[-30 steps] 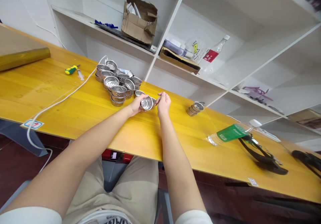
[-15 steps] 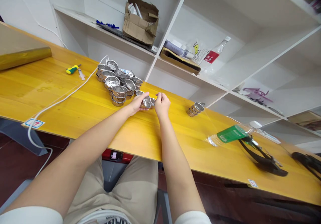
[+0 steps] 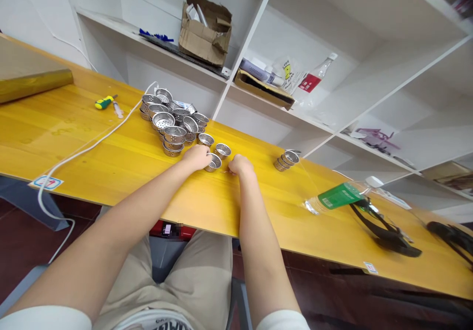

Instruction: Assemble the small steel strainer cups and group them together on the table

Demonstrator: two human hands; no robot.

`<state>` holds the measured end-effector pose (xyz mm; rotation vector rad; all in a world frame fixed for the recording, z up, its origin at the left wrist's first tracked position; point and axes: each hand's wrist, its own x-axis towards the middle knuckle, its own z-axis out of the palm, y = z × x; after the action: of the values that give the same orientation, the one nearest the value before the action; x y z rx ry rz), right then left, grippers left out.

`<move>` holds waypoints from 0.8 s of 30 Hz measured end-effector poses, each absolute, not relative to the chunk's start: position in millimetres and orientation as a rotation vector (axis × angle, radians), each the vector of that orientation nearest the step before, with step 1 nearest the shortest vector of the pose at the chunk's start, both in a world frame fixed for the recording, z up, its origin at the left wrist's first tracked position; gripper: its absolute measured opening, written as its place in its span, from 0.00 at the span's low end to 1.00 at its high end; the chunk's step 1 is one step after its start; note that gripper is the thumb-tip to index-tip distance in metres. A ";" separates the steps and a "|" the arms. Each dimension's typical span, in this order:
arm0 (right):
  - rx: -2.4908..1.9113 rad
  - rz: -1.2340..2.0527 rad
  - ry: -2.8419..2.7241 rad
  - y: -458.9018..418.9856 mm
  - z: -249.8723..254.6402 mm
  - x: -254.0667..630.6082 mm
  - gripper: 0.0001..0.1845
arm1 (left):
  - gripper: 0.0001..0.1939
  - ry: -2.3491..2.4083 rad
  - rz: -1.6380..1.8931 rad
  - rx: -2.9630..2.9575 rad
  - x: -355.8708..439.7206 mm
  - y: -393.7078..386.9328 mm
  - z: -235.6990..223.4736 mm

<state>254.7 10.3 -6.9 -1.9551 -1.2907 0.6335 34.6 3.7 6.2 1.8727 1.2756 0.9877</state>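
My left hand (image 3: 197,155) rests on the yellow table (image 3: 155,182) with its fingers closed on a small perforated metal strainer cup (image 3: 213,162). My right hand (image 3: 240,164) lies beside it as a closed fist, knuckles up, touching the table; what it holds, if anything, is hidden. Two more cups (image 3: 222,149) stand just behind my hands. A heap of several such cups (image 3: 170,119) lies further back left. A short stack of cups (image 3: 286,160) stands to the right.
A white cable (image 3: 84,148) runs across the table's left part, near a yellow-green screwdriver (image 3: 104,102) and a gold roll (image 3: 35,85). A lying plastic bottle with a green label (image 3: 338,196) and black straps (image 3: 384,231) are on the right. White shelves stand behind.
Both hands came down from holding the cup in the air between them to the table top. The right hand curled into a fist.
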 end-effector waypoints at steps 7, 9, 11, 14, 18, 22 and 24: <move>-1.843 0.159 -1.593 -4.5 9.3 236.5 0.08 | 0.07 1.379 0.988 1.965 32.7 8.4 4.5; -1.759 0.113 -1.773 -8.2 12.3 229.3 0.09 | 0.05 1.384 1.012 2.022 32.4 8.1 5.6; -1.740 0.196 -1.834 -9.2 11.1 225.2 0.06 | 0.04 1.372 1.046 2.071 32.2 7.0 7.2; -1.737 0.271 -1.791 -7.0 5.5 225.7 0.06 | 0.05 1.335 1.062 2.156 32.2 4.3 10.3; -1.627 0.173 -1.705 -4.8 6.3 227.2 0.05 | 0.14 1.204 1.120 2.325 33.0 0.3 13.4; -1.434 0.129 -1.673 -10.9 20.5 212.9 0.05 | 0.31 1.101 1.261 2.405 35.2 -0.5 11.7; -1.336 0.155 -1.699 -16.3 26.7 199.8 0.07 | 0.39 1.066 1.330 2.416 37.0 1.2 9.2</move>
<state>199.8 -16.3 26.7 -1.3358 -1.6994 0.1551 37.0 1.2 9.2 2.4157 1.0660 1.3297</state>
